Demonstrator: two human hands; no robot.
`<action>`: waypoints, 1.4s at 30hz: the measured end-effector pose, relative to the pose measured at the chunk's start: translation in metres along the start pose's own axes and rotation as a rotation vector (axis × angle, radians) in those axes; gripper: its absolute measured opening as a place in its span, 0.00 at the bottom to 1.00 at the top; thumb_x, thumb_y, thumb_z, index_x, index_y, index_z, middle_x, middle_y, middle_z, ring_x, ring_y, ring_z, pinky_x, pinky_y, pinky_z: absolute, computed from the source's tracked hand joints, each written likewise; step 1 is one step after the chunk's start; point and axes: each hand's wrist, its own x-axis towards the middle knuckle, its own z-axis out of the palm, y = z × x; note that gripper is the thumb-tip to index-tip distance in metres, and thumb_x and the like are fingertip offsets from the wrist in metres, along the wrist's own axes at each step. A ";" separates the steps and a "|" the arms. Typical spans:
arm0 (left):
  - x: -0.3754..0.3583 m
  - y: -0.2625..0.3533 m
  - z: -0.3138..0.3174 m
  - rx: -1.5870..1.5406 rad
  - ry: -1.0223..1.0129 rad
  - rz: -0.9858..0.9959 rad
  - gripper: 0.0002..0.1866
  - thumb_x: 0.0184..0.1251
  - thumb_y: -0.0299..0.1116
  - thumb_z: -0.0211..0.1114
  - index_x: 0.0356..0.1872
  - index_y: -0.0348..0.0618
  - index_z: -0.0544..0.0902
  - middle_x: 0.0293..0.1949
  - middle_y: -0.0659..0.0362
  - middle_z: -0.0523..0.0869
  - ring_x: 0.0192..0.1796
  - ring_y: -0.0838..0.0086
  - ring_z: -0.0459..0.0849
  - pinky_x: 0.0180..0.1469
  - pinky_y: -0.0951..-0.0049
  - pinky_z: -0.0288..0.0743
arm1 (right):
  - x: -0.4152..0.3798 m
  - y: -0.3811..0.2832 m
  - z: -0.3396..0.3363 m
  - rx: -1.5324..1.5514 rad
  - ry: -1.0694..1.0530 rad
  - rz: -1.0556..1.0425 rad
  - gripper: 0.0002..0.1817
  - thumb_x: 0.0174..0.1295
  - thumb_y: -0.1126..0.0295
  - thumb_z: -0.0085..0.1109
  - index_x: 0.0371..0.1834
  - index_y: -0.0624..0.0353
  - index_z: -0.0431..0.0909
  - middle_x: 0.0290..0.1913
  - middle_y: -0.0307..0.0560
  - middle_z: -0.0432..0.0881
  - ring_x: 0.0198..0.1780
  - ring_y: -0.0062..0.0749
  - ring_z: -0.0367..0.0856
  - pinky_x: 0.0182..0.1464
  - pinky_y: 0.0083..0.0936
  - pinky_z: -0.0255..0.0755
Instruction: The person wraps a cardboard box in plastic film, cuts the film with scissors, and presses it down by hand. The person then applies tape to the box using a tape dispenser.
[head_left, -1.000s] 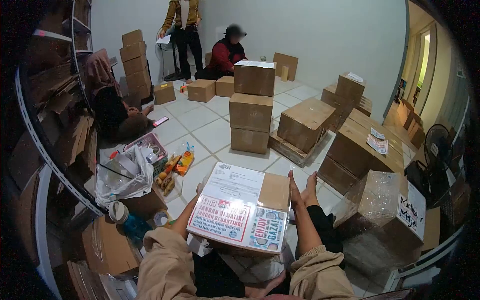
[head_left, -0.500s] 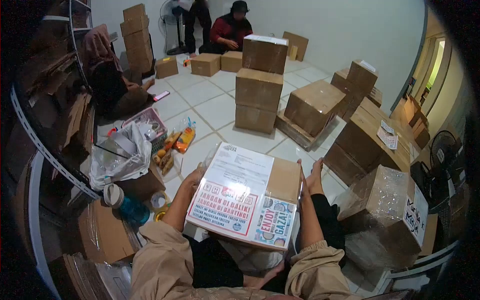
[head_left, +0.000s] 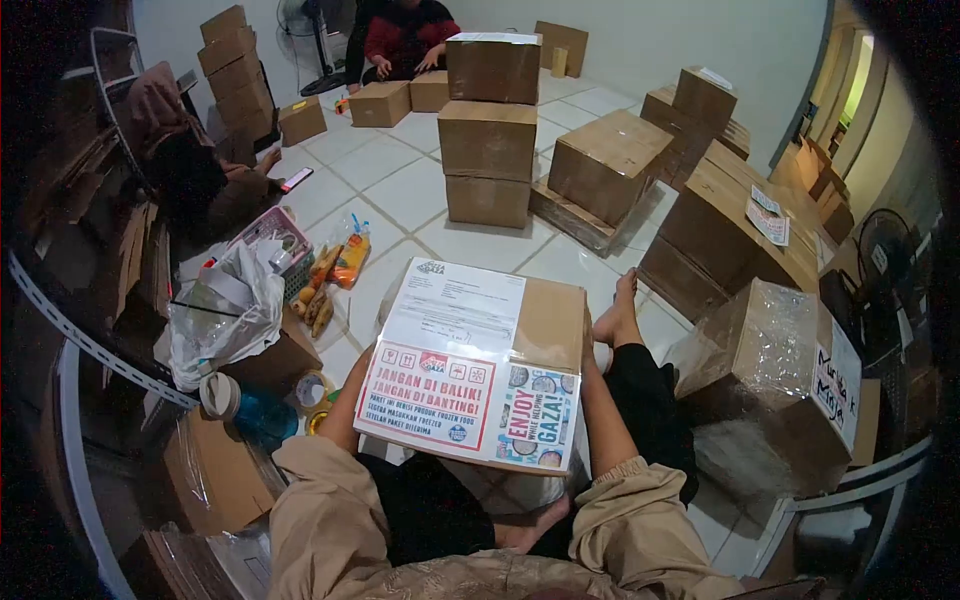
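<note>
White tile floor (head_left: 405, 190) is carrying the load. Box stack (head_left: 488, 140) is standing mid-floor; flat carton (head_left: 575, 222) is lying beside it, bearing another box (head_left: 610, 165). Small box (head_left: 303, 122) and two cartons (head_left: 381, 104) are sitting toward the back, fan (head_left: 325, 50) standing behind. Phone (head_left: 297, 179) and orange bag (head_left: 351, 262) are lying left. Big box (head_left: 700, 250) and wrapped box (head_left: 760, 340) are resting right, near each other.

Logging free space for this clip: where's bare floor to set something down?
Beyond the held box, bare tiles lie between the orange packet and the stacked boxes, running back toward the low boxes. Crowded: left, around the white plastic bag and blue bottle; right, around the wrapped box.
</note>
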 end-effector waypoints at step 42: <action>0.102 -0.103 -0.056 0.284 0.910 0.230 0.21 0.48 0.36 0.68 0.42 0.34 0.79 0.34 0.49 0.85 0.33 0.66 0.81 0.38 0.69 0.73 | -0.021 0.132 -0.041 -0.681 0.577 0.007 0.42 0.47 0.69 0.64 0.66 0.65 0.53 0.54 0.69 0.62 0.51 0.60 0.70 0.54 0.39 0.68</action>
